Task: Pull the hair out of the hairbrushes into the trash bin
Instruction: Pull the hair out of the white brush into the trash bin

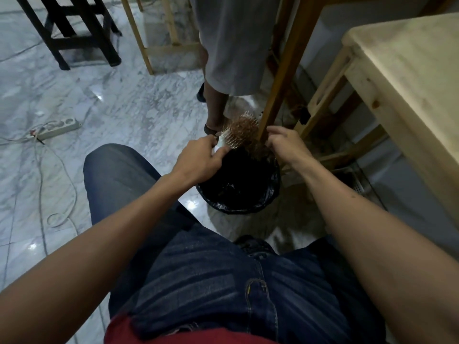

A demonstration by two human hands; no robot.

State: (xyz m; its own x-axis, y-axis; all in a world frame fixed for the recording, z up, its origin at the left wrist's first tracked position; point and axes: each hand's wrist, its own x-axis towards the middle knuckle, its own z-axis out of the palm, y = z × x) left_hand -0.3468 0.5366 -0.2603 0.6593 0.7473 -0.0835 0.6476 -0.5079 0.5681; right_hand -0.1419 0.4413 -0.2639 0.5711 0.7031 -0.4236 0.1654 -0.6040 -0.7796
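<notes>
A white hairbrush [229, 139] with pale bristles is held over the trash bin [238, 187], which is lined with a black bag. My left hand [201, 158] grips the brush by its handle end. A mat of reddish-brown hair [247, 131] covers the brush head and hangs down toward the bin. My right hand [285, 145] pinches that hair at the brush's right side, fingers curled into the strands. The brush's handle is hidden inside my left hand.
Another person's bare legs [216, 108] stand just behind the bin. A wooden table leg [280, 90] rises beside my right hand, and a pale wooden table [407, 78] is at the right. A power strip [59, 127] with cables lies on the marble floor; a black stool [74, 31] stands far left.
</notes>
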